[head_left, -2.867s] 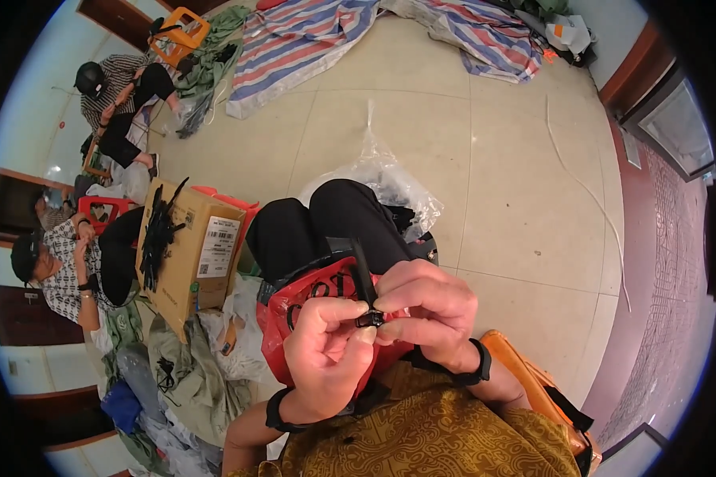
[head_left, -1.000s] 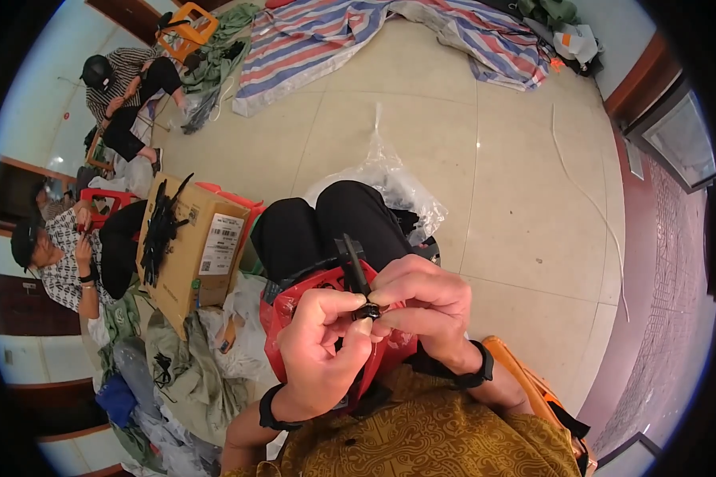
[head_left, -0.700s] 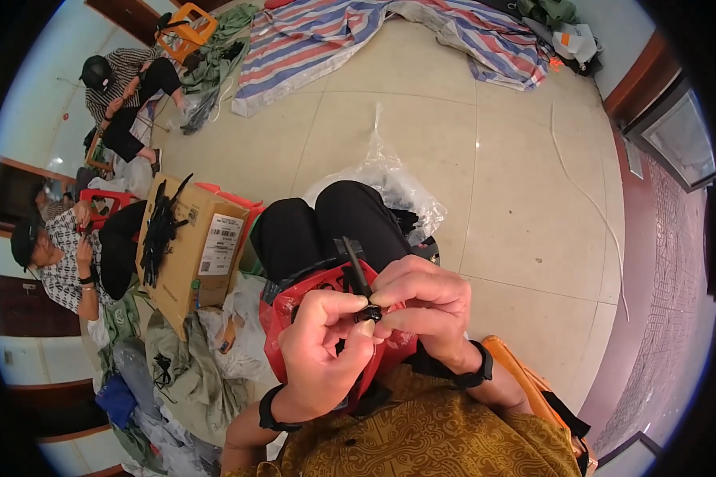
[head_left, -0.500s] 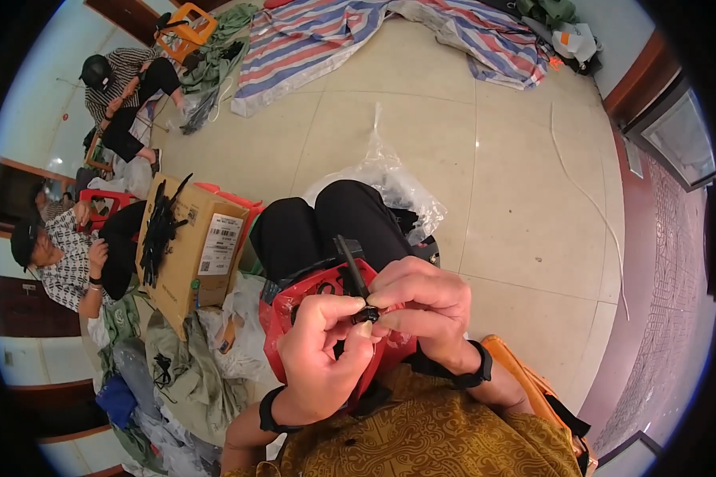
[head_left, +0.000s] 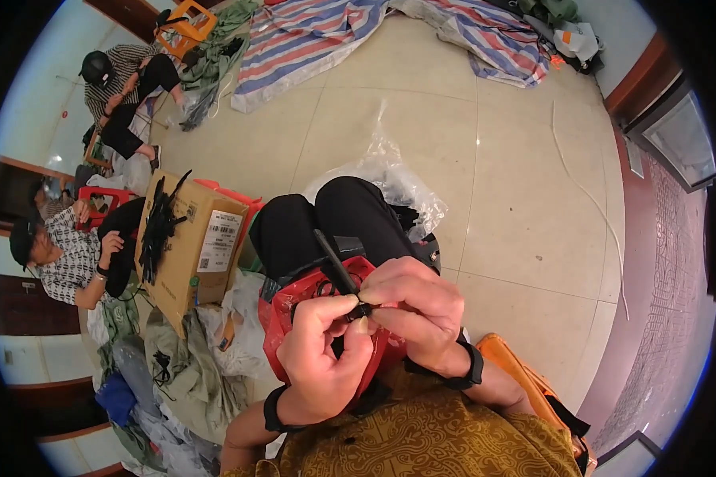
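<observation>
Both of my hands meet over my lap, fingertips pinched around the lower end of a narrow black strip. This end looks thicker, with a small dark fitting that my fingers mostly hide. My left hand grips it between thumb and forefinger from the left. From the right, my right hand pinches the same end. The strip's free end points up and to the left, over my knees. Beneath the hands lies an open red plastic bag with black pieces inside.
To the left stands a cardboard box with a bundle of black strips on top. Clear plastic lies beyond my knees. Two people sit at the left near a red stool. Striped sheeting covers the far floor.
The black strip has tipped further left, and its fitting has turned between my fingers. My right hand has shifted slightly left. The nearer seated person's hand has moved.
</observation>
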### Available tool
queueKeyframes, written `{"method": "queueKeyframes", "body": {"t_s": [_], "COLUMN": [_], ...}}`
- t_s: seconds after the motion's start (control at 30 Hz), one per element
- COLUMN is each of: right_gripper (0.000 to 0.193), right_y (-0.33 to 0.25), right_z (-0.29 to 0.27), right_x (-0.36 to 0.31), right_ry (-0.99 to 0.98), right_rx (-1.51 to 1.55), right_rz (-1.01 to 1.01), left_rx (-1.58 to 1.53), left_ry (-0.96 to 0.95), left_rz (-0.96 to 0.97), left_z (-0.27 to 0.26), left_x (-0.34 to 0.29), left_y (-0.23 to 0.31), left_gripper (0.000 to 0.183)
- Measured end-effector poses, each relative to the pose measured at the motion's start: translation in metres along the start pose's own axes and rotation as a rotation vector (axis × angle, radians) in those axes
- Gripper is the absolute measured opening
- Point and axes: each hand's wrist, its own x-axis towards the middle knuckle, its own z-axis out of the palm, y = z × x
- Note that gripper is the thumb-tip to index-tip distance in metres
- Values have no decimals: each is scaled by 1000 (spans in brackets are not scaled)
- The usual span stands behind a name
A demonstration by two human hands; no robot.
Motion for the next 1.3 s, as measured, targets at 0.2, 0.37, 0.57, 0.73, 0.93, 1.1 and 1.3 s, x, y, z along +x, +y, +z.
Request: {"method": "queueKeyframes", "body": {"t_s": [0.2, 0.37, 0.57, 0.73, 0.93, 1.1, 1.3], "right_gripper": [16, 16, 21, 28, 29, 37, 42], "right_y": [9, 13, 9, 10, 3, -3, -2], "right_z": [2, -1, -8, -17, -15, -11, -11], "right_x": [1, 4, 4, 9, 11, 17, 17], "right_ry": [20, -27, -12, -117, -98, -124, -168], "right_rx": [-46, -34, 267, 38, -11, -472, -742], "right_rz": [34, 32, 293, 198, 162, -248, -504], "left_rx": [48, -26, -264, -273, -399, -245, 98], "left_ry": [37, -5, -190, -289, -317, -259, -217], "left_rz": [-13, -70, -341, -372, -441, -348, -173], "left_z": [1, -2, -10, -20, -22, -20, -13], "left_x": [1, 8, 26, 32, 30, 29, 31], "left_y": [-12, -13, 3, 2, -1, -7, 8], "left_gripper": [26, 22, 17, 16, 17, 19, 16]}}
